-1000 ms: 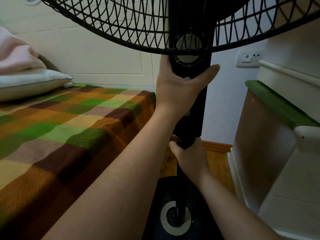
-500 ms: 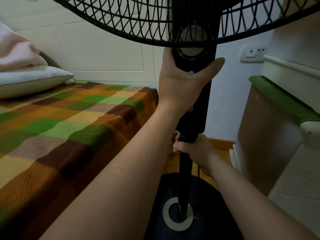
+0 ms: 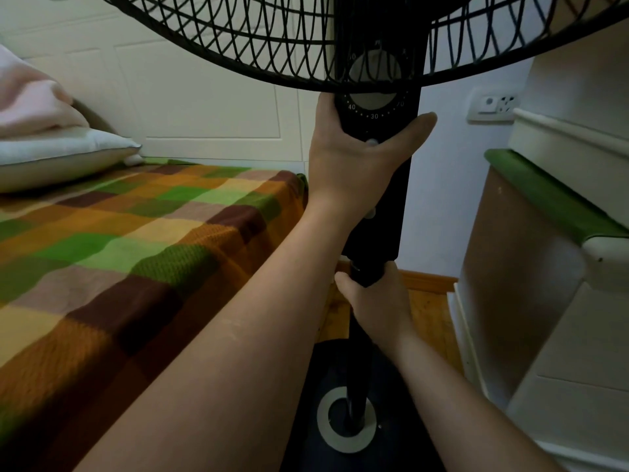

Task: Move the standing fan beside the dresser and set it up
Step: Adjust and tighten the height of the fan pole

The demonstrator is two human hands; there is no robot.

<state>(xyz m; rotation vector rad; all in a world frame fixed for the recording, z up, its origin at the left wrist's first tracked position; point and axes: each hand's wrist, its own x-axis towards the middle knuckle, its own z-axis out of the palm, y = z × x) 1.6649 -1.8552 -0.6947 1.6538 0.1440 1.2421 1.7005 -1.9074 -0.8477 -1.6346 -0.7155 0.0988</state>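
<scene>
Between the plaid-covered bed (image 3: 136, 233) and the dresser (image 3: 510, 267) the standing fan (image 3: 374, 199) is held upright. The left hand (image 3: 354, 158) is clamped on its control column, and the right hand (image 3: 377, 301) is wrapped round the pole below. Judging from this, keep both grips firm, set the base (image 3: 391, 386) down flat near the dresser, and avoid tilting the cage.

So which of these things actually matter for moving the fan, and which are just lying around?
Part of the job: fan; left hand gripping it below the dial; right hand gripping its pole; dresser; probably the wall socket.
Just there: checked blanket; pillow; pink bedding.
</scene>
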